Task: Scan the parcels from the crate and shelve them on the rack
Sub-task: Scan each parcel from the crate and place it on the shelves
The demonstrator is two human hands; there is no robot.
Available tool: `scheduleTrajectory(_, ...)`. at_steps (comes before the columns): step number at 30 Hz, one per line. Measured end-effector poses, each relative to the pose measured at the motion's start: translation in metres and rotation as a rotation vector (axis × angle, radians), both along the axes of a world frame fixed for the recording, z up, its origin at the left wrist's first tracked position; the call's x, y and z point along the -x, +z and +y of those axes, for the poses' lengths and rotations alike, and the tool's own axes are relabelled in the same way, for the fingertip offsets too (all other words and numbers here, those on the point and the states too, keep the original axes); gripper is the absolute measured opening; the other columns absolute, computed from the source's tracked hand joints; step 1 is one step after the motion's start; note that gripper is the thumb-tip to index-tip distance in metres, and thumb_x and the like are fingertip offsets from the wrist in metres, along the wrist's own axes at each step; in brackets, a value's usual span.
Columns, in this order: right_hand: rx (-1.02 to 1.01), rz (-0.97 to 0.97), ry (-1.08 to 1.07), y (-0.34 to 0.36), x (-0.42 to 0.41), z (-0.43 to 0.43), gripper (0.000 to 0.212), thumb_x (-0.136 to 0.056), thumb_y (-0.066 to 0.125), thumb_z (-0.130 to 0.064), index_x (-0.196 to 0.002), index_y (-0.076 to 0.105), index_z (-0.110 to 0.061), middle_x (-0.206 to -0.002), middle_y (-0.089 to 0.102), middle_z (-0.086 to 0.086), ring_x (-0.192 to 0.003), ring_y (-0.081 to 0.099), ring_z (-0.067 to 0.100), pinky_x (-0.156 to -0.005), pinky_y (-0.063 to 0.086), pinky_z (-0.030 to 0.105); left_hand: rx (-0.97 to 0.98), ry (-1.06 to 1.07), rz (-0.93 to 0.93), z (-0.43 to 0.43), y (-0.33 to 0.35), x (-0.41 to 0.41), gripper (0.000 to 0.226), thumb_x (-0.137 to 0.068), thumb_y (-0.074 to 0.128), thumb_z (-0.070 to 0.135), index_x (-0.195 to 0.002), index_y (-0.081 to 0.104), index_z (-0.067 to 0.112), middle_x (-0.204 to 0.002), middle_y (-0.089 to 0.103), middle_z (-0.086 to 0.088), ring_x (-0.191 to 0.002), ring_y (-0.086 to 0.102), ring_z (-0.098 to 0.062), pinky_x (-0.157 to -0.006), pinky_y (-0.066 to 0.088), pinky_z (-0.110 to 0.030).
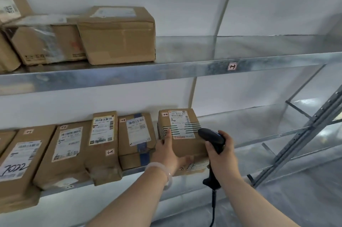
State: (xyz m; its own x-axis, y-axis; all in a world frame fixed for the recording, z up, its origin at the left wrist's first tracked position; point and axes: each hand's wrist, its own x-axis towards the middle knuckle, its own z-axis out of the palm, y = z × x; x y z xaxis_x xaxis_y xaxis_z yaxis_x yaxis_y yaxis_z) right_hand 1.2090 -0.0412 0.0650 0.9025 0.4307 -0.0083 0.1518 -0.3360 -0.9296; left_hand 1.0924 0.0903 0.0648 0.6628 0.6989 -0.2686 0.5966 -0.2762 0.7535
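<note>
Our left hand (164,152) presses straight-fingered on the 7 o'clock corner of the parcel (185,146), long axis 12-to-6, front overhanging the lower shelf (249,124), while our right hand (222,152) grips the scanner (211,137) at its 3 o'clock.

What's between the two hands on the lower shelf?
Head view: only the striped parcel, with the left hand on its left side and the right hand at its right edge gripping the scanner.
</note>
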Motion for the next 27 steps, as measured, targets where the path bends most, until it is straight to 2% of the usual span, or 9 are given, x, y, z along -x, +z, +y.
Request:
scheduleTrajectory(4,0.039,0.046,0.123,-0.009,-0.015,0.019,0.046,-0.092,0.064,-0.034,-0.125,0.036,-0.050,-0.103,0.060,-0.014,-0.088,0.067,0.032,-0.076,0.058,0.051,-0.096,0.057,0.136,0.005,-0.009,-0.009,0.117,-0.076,0.068,0.070,-0.157,-0.010,0.036,-0.149,0.036,-0.008,-0.133,0.043,-0.029,-0.112,0.040,-0.046)
scheduleTrajectory(7,0.046,0.051,0.159,-0.016,-0.019,0.029,0.045,-0.093,0.063,-0.034,-0.124,0.035,-0.052,-0.099,0.060,-0.016,-0.084,0.068,0.028,-0.074,0.059,0.049,-0.208,0.101,0.222,0.005,-0.013,-0.017,0.113,-0.078,0.061,0.074,-0.157,-0.010,0.034,-0.150,0.030,-0.007,-0.139,0.031,-0.030,-0.114,0.035,-0.045)
scheduleTrajectory(10,0.040,0.034,0.200,-0.019,-0.024,0.036,0.048,-0.094,0.062,-0.032,-0.126,0.034,-0.054,-0.099,0.057,-0.025,-0.084,0.067,0.023,-0.072,0.060,0.045,-0.373,0.146,0.298,0.005,-0.016,-0.019,0.101,-0.079,0.053,0.080,-0.156,0.009,0.033,-0.143,0.029,-0.004,-0.131,0.034,-0.028,-0.105,0.044,-0.043)
scheduleTrajectory(13,0.049,0.013,0.249,-0.018,-0.029,0.046,0.049,-0.095,0.061,-0.031,-0.127,0.032,-0.054,-0.104,0.059,-0.022,-0.084,0.066,0.023,-0.066,0.057,0.035,-0.469,0.161,0.360,0.013,-0.016,-0.019,0.094,-0.079,0.047,0.083,-0.153,0.019,0.034,-0.141,0.029,-0.004,-0.127,0.034,-0.028,-0.103,0.042,-0.042)
scheduleTrajectory(18,0.078,-0.068,0.307,-0.012,-0.026,0.052,0.051,-0.096,0.060,-0.029,-0.136,0.033,-0.043,-0.114,0.054,-0.016,-0.092,0.055,0.012,-0.058,0.036,0.010,-0.480,0.180,0.436,0.022,-0.013,-0.019,0.091,-0.081,0.041,0.084,-0.154,0.017,0.035,-0.149,0.025,-0.004,-0.134,0.029,-0.033,-0.111,0.031,-0.047)
scheduleTrajectory(20,0.010,-0.103,0.285,-0.007,-0.020,0.046,0.048,-0.096,0.060,-0.029,-0.134,0.035,-0.045,-0.119,0.057,-0.016,-0.097,0.058,0.013,-0.065,0.046,0.017,-0.502,0.171,0.423,0.020,-0.010,-0.016,0.091,-0.082,0.040,0.084,-0.154,0.017,0.034,-0.153,0.023,-0.004,-0.137,0.027,-0.033,-0.111,0.029,-0.048)
scheduleTrajectory(23,-0.065,-0.139,0.300,0.001,-0.003,0.035,0.050,-0.096,0.058,-0.027,-0.136,0.035,-0.046,-0.127,0.057,-0.013,-0.103,0.063,0.021,-0.076,0.059,0.045,-0.533,0.170,0.338,0.019,-0.004,0.002,0.091,-0.082,0.039,0.084,-0.155,0.014,0.037,-0.160,0.017,-0.002,-0.145,0.020,-0.033,-0.115,0.025,-0.049)
scheduleTrajectory(25,-0.094,-0.181,0.358,0.005,0.013,0.035,0.053,-0.095,0.059,-0.024,-0.137,0.034,-0.046,-0.129,0.056,-0.013,-0.105,0.062,0.019,-0.079,0.058,0.047,-0.568,0.172,0.257,0.019,-0.001,0.027,0.088,-0.085,0.044,0.079,-0.156,0.011,0.040,-0.164,0.013,0.001,-0.148,0.015,-0.030,-0.118,0.022,-0.048)
scheduleTrajectory(27,-0.122,-0.240,0.424,0.007,0.036,0.041,0.055,-0.094,0.062,-0.019,-0.137,0.036,-0.043,-0.131,0.054,-0.014,-0.111,0.056,0.010,-0.087,0.055,0.036,-0.612,0.180,0.219,0.020,0.000,0.063,0.083,-0.090,0.047,0.072,-0.156,0.006,0.043,-0.166,0.009,0.004,-0.151,0.011,-0.028,-0.121,0.020,-0.047)
